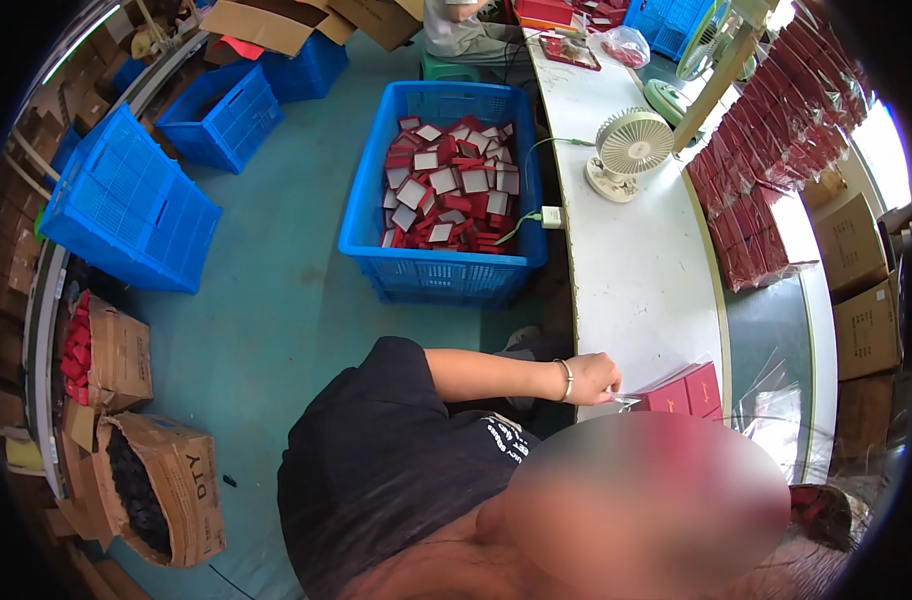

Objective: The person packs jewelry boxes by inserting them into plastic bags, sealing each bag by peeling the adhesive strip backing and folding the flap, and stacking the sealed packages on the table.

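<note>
My left hand (598, 376), with a bracelet at the wrist, is over the near part of the white table (641, 290). Its fingers are pressed together at the edge of something thin and pale that is too small to make out. Just beyond the fingertips lie red boxes (681, 395) with gold lettering, partly covered by a blurred area. Clear plastic bags (773, 410) are to the right of these boxes. My right hand does not show.
A blue crate (441, 270) of red and white boxes stands beside the table. On the table are a fan (633, 142) and stacked, wrapped red boxes (751, 240). A person (463, 32) sits at the top. Cartons (191, 490) and more blue crates (136, 205) stand left.
</note>
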